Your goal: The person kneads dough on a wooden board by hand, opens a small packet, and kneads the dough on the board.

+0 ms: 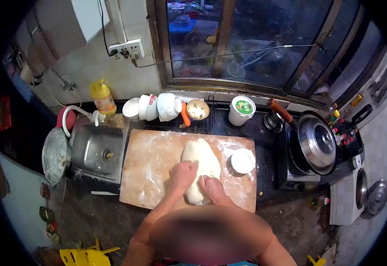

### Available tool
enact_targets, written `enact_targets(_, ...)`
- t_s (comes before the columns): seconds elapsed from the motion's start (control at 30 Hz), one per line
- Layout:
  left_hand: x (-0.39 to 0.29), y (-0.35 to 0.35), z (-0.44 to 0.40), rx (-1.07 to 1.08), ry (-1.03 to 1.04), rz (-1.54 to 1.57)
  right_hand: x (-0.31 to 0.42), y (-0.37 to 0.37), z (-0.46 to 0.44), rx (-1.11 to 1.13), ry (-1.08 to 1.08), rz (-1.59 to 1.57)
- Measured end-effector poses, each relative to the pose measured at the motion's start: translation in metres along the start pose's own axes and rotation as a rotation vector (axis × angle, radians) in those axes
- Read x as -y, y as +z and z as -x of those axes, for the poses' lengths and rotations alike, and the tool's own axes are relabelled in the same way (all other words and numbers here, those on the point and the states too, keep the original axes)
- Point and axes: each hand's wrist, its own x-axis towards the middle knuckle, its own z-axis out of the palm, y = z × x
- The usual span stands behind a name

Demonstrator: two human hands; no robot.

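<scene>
A long, pale lump of dough (pixel 204 155) lies lengthwise on a floured wooden board (pixel 144 173). My left hand (pixel 183 176) is closed and presses against the dough's left side. Lower down on the right, my right hand (pixel 213 189) is also closed, its knuckles and thumb against the dough. The undersides of the fingers on both hands are hidden. A white bowl (pixel 243 161) of what looks like flour rests at the board's right side, apart from my hands.
Left of the board is a steel sink (pixel 91 153) with a large metal basin (pixel 56 156) beside it. Stacked bowls (pixel 149 107) and a white tub (pixel 241 111) line the back. A lidded wok (pixel 316 142) sits on the stove at right.
</scene>
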Motion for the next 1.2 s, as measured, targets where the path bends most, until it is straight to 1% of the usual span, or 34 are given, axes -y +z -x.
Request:
enact_targets(0.07, 0.009, -0.011, -0.042, -0.013, -0.047, 0.001, 0.006, 0.011, -0.023, 0.025, 0.024, -0.022)
enact_targets(0.17, 0.04, 0.018, -0.115, -0.025, 0.194, -0.063, 0.037, -0.005, -0.054, 0.058, 0.038, -0.024)
enact_targets(0.27, 0.006, 0.013, -0.141, 0.198, 0.082, -0.111, 0.038, 0.012, -0.09, 0.076, -0.016, 0.03)
enact_targets(0.3, 0.004, 0.015, -0.146, 0.254, 0.071, -0.207, 0.04, 0.012, -0.101, 0.172, 0.086, 0.019)
enact_targets(0.4, 0.006, 0.026, -0.171, 0.263, 0.028, -0.34, 0.03, 0.017, -0.131, 0.17, 0.105, -0.181)
enact_targets(0.43, 0.013, 0.03, -0.178, 0.239, 0.039, -0.323, 0.029, 0.016, -0.138, 0.179, 0.097, -0.233)
enact_targets(0.5, 0.019, 0.029, -0.187, 0.258, 0.034, -0.27, 0.029, 0.011, -0.148, 0.199, 0.085, -0.343)
enact_targets(0.53, 0.02, 0.027, -0.187, 0.271, 0.033, -0.246, 0.02, 0.015, -0.149, 0.307, -0.019, -0.445)
enact_targets(0.57, 0.022, 0.026, -0.183, 0.24, 0.042, -0.243, 0.004, 0.022, -0.151, 0.413, -0.127, -0.546)
enact_targets(0.6, 0.027, 0.027, -0.175, 0.224, 0.079, -0.197, 0.015, -0.004, -0.144, 0.598, 0.083, -0.758)
enact_targets(0.63, 0.034, 0.027, -0.164, 0.206, 0.114, -0.152, 0.026, -0.03, -0.138, 0.737, 0.338, -0.934)
enact_targets(0.67, 0.039, 0.027, -0.152, 0.181, 0.15, -0.104, 0.037, -0.055, -0.117, 0.723, 0.292, -1.049)
enact_targets(0.7, 0.04, 0.028, -0.125, 0.027, 0.212, -0.134, 0.041, -0.077, -0.098, 0.712, 0.243, -1.162)
enact_targets(0.73, 0.037, 0.018, -0.098, 0.029, 0.255, -0.158, 0.04, -0.089, -0.083, 0.701, 0.197, -1.279)
enact_targets(0.8, 0.026, -0.002, -0.04, 0.037, 0.339, -0.207, 0.027, -0.097, -0.066, 0.339, 0.162, -1.12)
enact_targets(0.83, 0.026, 0.001, -0.012, -0.024, 0.373, -0.315, 0.023, -0.097, -0.06, 0.166, 0.143, -1.034)
enact_targets(0.87, 0.026, 0.007, 0.018, -0.088, 0.406, -0.426, 0.027, -0.094, -0.054, 0.08, 0.119, -0.784)
enact_targets(0.93, 0.028, 0.011, 0.077, -0.279, 0.596, -0.367, 0.045, -0.078, -0.05, -0.087, 0.052, -0.291)
enact_targets(0.97, 0.031, 0.014, 0.101, -0.268, 0.558, -0.304, 0.047, -0.05, -0.039, -0.254, -0.055, -0.2)
enact_targets(1.03, 0.037, 0.02, 0.137, -0.25, 0.487, -0.172, 0.057, -0.024, -0.006, -0.308, -0.208, -0.035)
enact_targets(1.07, 0.044, 0.022, 0.147, -0.305, 0.445, -0.137, 0.058, -0.013, 0.009, -0.338, -0.28, 0.05)
enact_targets(1.13, 0.057, 0.028, 0.157, -0.412, 0.36, -0.061, 0.05, 0.003, 0.035, -0.335, -0.332, 0.023)
enact_targets(1.17, 0.066, 0.037, 0.152, -0.47, 0.341, -0.129, 0.046, 0.011, 0.047, -0.333, -0.351, 0.008)
enact_targets(1.2, 0.072, 0.042, 0.143, -0.504, 0.367, -0.202, 0.039, 0.022, 0.054, -0.346, -0.385, 0.035)
